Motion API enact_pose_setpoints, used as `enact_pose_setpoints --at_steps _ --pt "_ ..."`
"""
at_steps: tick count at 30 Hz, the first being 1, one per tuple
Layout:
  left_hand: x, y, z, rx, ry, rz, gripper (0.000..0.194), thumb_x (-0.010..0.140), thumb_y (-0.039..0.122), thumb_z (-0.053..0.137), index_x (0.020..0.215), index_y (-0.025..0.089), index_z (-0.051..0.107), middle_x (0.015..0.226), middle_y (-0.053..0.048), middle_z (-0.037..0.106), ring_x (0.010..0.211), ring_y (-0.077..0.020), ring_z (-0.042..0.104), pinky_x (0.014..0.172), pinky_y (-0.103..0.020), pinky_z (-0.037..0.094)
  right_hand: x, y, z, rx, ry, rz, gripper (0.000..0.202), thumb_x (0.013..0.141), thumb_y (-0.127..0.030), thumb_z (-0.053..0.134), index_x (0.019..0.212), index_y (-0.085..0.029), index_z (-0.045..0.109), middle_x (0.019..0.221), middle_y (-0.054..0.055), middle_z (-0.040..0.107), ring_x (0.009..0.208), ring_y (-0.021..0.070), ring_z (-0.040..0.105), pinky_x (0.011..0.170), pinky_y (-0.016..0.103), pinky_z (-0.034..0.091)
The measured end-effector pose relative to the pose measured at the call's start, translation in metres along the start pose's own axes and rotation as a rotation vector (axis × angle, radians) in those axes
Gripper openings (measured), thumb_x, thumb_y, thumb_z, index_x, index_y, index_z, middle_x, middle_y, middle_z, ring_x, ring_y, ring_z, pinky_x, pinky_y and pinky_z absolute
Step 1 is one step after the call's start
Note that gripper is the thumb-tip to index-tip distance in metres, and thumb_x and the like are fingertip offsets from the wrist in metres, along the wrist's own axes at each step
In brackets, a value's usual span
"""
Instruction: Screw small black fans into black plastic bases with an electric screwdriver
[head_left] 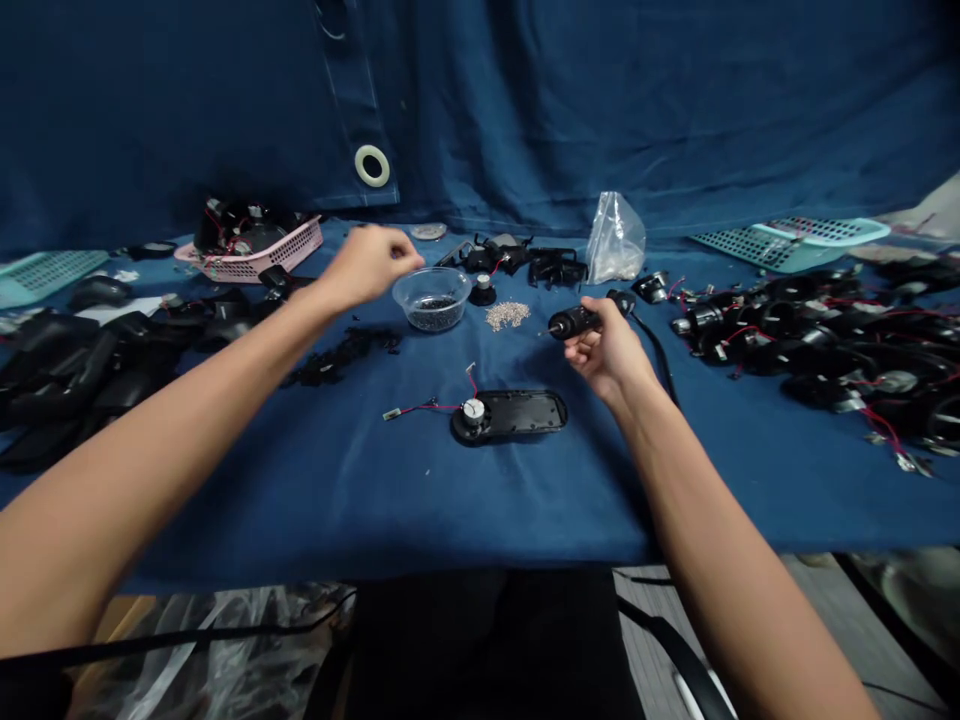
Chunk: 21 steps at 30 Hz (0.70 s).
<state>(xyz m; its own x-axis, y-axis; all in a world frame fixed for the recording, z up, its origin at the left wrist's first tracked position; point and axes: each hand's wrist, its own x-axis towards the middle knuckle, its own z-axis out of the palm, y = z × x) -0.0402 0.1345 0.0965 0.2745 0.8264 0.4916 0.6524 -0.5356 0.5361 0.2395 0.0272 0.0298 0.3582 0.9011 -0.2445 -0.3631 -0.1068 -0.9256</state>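
My left hand point(375, 262) is raised beside the upper left rim of a clear round bowl point(433, 300) of small dark pieces. Its fingers are pinched together, and anything between them is too small to name. In my right hand point(609, 348) is a black electric screwdriver point(577, 321), its tip pointing left and its cable running back past the wrist. Between my forearms a long black housing point(519, 414) lies flat with its hollow side up. A round silver motor point(473, 410) sits at its left end, with red wires and small connectors spreading left and upward.
Behind the housing are a pile of small metal pieces point(508, 316), black brackets point(499, 253) and a clear plastic bag point(616, 240). Black parts heap at both sides. A pink basket point(259, 258) stands back left, a green basket point(787, 245) back right.
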Motion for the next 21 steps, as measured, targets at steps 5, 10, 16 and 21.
enact_pose_setpoints --at_steps 5,10,16,21 --pt "0.049 -0.030 0.043 0.426 -0.763 -0.049 0.008 0.065 0.019 0.076 0.073 0.016 0.074 0.071 -0.003 0.071 0.073 -0.0177 0.063 0.075 -0.027 0.044 -0.001 0.002 0.002 -0.023 -0.047 0.035 0.025 0.078 -0.040 0.060 0.072 -0.017 0.055 0.051 0.002 0.056 0.040 0.0084 0.049 0.035 0.018 0.034" --pt "0.058 -0.037 0.064 0.598 -0.960 -0.049 0.017 0.069 0.020 0.067 0.081 0.013 0.076 0.085 -0.009 0.073 0.079 -0.0214 0.062 0.079 -0.031 0.042 -0.005 0.001 0.006 -0.017 -0.080 0.025 0.024 0.076 -0.040 0.062 0.073 -0.017 0.054 0.053 0.001 0.057 0.041 0.0080 0.049 0.037 0.017 0.035" --pt "0.058 -0.039 0.065 0.643 -0.950 -0.018 0.026 0.075 0.025 0.062 0.094 0.013 0.074 0.092 -0.009 0.071 0.078 -0.0180 0.059 0.077 -0.027 0.042 -0.007 0.001 0.006 -0.029 -0.099 0.027 0.026 0.076 -0.041 0.061 0.071 -0.017 0.054 0.053 0.001 0.056 0.042 0.0081 0.049 0.038 0.018 0.035" --pt "0.053 -0.038 0.065 0.614 -0.893 -0.027 0.026 0.072 0.032 0.065 0.087 0.014 0.075 0.082 -0.008 0.070 0.071 -0.0173 0.057 0.073 -0.027 0.044 -0.010 0.001 0.009 -0.039 -0.068 0.031 0.024 0.078 -0.039 0.059 0.072 -0.016 0.055 0.054 0.002 0.056 0.042 0.0086 0.050 0.039 0.019 0.037"
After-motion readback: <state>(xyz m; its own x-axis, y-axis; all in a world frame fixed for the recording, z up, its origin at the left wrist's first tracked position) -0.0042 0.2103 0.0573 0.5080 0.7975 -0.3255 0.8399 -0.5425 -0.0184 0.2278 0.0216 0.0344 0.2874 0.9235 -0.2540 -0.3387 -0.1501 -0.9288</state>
